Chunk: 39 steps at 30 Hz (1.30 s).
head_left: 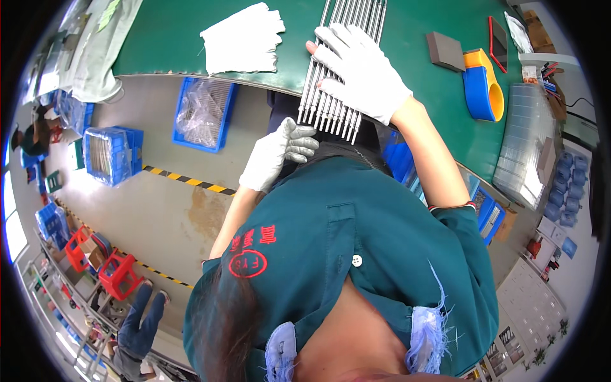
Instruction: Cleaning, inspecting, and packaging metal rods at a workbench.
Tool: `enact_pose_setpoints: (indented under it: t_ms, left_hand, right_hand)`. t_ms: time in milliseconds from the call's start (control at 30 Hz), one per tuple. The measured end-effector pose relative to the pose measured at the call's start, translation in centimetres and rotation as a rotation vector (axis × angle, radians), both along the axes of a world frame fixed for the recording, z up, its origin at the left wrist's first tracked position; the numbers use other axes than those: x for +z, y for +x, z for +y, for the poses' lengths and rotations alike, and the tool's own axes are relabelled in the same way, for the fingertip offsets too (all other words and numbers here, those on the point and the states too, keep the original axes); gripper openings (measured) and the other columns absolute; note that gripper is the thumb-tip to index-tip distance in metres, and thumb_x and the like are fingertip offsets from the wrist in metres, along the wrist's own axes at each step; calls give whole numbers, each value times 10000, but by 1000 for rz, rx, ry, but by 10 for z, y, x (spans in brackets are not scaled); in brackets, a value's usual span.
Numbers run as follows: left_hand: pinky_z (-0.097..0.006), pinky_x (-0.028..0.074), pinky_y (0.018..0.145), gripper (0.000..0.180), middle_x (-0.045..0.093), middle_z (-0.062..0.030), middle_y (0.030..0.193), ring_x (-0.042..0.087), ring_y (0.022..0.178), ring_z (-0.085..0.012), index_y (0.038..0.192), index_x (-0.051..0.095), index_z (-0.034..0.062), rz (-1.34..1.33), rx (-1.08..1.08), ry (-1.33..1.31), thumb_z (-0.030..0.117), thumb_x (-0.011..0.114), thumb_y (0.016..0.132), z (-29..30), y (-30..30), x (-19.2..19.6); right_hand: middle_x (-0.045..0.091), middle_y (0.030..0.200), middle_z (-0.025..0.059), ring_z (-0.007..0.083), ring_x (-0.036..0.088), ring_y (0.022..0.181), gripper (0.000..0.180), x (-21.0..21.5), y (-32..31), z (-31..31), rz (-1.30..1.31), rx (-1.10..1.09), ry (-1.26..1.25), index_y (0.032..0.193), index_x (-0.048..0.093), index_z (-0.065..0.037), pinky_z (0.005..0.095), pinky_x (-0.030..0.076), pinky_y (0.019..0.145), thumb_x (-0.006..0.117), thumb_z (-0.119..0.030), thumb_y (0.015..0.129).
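Nearest you, your left hand [275,156] curls loosely under the near ends of the metal rods [340,70], gripping nothing. Farther out, your right hand [363,70] presses flat and open on them, squaring the row on the green table [407,95]; next, nudge the ends gently flush.

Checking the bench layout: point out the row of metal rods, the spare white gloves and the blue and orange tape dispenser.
metal rods [331,108], head view, on the lower ends near the table edge.
spare white gloves [242,41], head view, middle of the pile.
blue and orange tape dispenser [480,89], head view, on its blue body.
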<state>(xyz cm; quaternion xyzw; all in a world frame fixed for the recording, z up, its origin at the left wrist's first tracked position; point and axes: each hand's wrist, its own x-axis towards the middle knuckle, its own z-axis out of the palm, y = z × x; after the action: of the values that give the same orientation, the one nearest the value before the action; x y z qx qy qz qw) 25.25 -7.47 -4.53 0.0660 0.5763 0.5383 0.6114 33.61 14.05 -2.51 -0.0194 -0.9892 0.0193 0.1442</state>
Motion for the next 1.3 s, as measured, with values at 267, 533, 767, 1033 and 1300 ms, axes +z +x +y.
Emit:
enact_pose_setpoints:
  t_ms: [267, 533, 767, 1033, 1300]
  left_hand:
    - [-224, 473, 645, 525, 622, -87, 841, 569, 702, -104, 1079, 577, -75, 57, -33, 0, 421, 517, 917, 3, 2, 0]
    - [-196, 409, 510, 229, 575, -13, 709, 494, 565, -50, 883, 581, 6, 124, 45, 33, 196, 690, 818, 27, 20, 1]
    - [-209, 393, 484, 260, 525, 5, 580, 469, 504, -54, 763, 566, 40, 176, -193, -65, 264, 679, 829, 10, 10, 7]
    - [-216, 468, 700, 172, 602, -49, 927, 562, 793, -74, 994, 615, 5, 253, -32, 368, 62, 639, 834, 9, 2, 84]
    - [-351, 462, 834, 460, 606, -128, 1007, 592, 919, -275, 1126, 538, 33, 1147, 48, 403, 245, 708, 755, 36, -4, 91]
  right_hand:
    - [446, 1315, 139, 282, 382, 1241, 521, -1, -4, -2, -9, -16, 13, 1287, 475, -113, 412, 254, 1065, 517, -388, 847]
    - [462, 1300, 139, 282, 401, 1232, 528, 3, 2, -1, 25, -4, -30, 1275, 482, -90, 412, 263, 1060, 552, -354, 823]
    - [506, 1249, 109, 295, 411, 1222, 418, 42, 22, -18, -59, 210, -252, 1143, 575, -98, 420, 300, 1052, 616, -177, 735]
    - [640, 1048, 83, 260, 616, 962, 329, 88, 28, -9, 264, 219, -147, 1047, 641, -136, 364, 490, 841, 617, -63, 728]
    - [619, 962, 87, 150, 584, 895, 203, 123, 18, -45, 495, -24, -1545, 988, 605, 16, 295, 458, 843, 667, -71, 815]
